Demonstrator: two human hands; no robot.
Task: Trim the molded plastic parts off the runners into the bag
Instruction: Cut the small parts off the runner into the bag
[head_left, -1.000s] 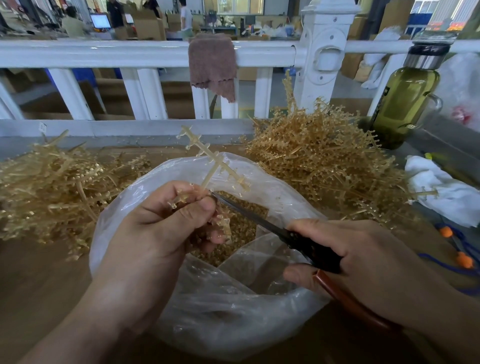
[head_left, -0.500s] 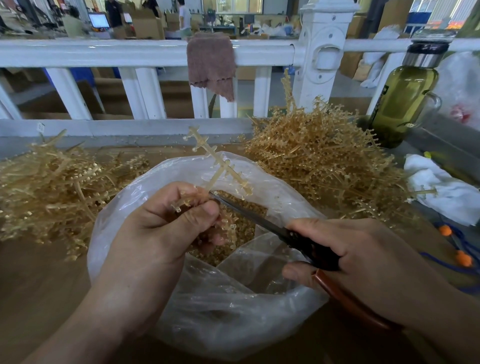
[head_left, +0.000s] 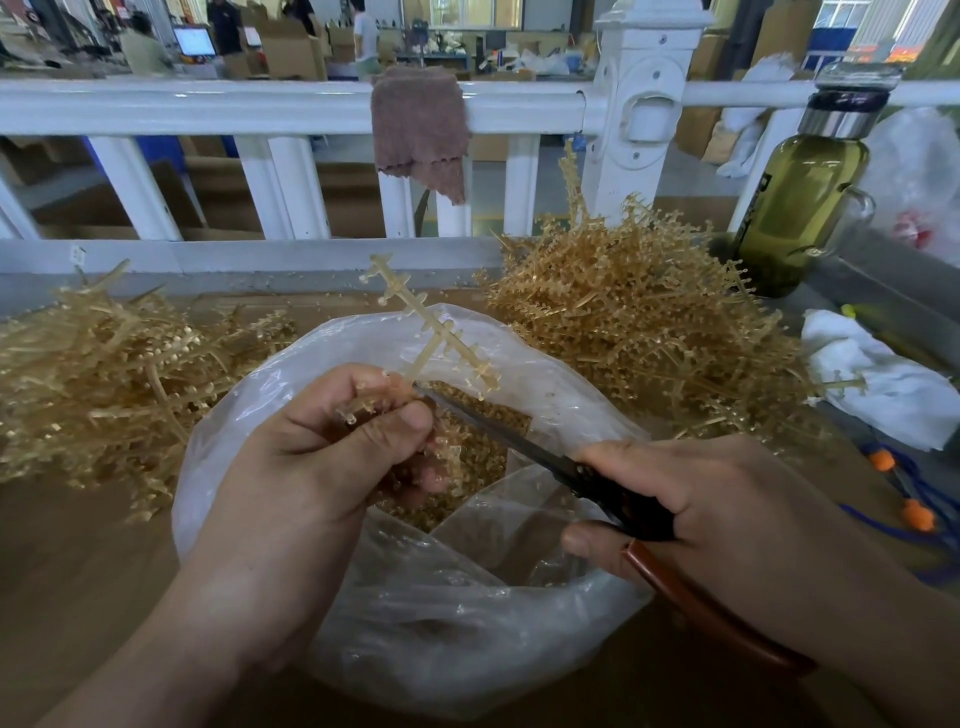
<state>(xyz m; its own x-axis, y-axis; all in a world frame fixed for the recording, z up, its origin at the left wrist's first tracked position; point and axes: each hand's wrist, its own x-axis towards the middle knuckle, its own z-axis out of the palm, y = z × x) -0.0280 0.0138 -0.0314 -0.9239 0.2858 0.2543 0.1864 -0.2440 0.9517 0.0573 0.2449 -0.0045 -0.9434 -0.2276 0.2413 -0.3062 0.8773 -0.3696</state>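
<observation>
Two hands meet over the open bag (head_left: 467, 639). Our left hand (head_left: 311, 467) pinches a branched runner (head_left: 434, 332) between thumb and fingers, its upper end sticking up past the bag's far rim. Our right hand (head_left: 727, 514) is wrapped round the handles of the scissors (head_left: 587, 475), whose blades reach the runner just beside the left thumb; we cannot tell whether they are parted. We judge ourselves mid-trim: small parts cling to the branch under our fingers. The next snip calls for the blades to catch the thin stem close to a part, above the bag, so it drops among the cut parts (head_left: 488, 467). On the tabletop (head_left: 78, 571), a right heap (head_left: 639, 322) and a left heap (head_left: 93, 374) of runners flank the bag.
</observation>
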